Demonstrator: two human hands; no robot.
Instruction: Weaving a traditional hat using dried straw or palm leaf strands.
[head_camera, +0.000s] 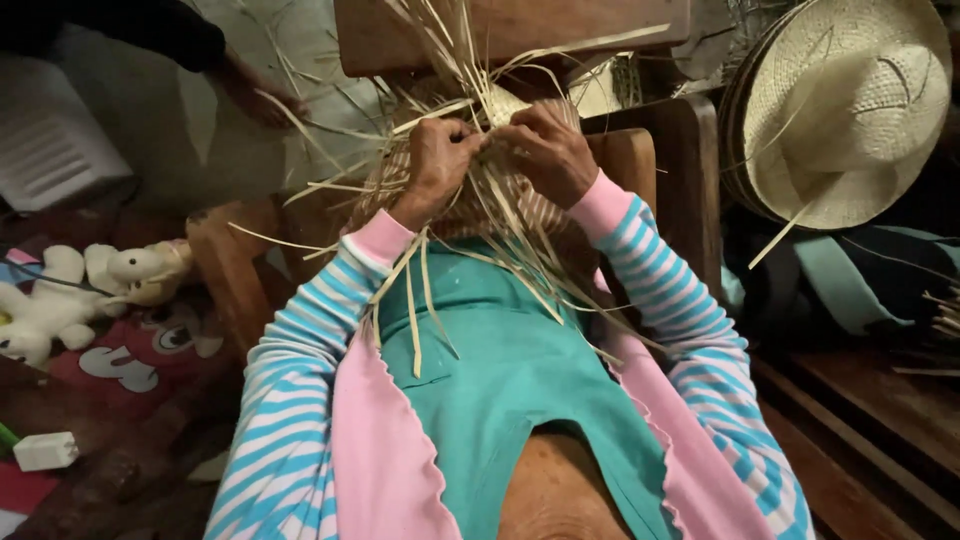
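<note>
I see my left hand (436, 152) and right hand (546, 147) pinching the straw weave (497, 105) at twelve o'clock; a finished straw hat (850, 110) sits at two.

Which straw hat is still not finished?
The woven straw piece under both hands, left hand and right hand: loose strands stick out everywhere. The hat at right has a complete brim.

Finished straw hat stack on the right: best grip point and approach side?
Grip the straw hat by its flat brim at the lower-left edge, coming from the left. It stands tilted on edge, crown facing the camera; the brim there looks free, though a loose strand crosses it.
</note>
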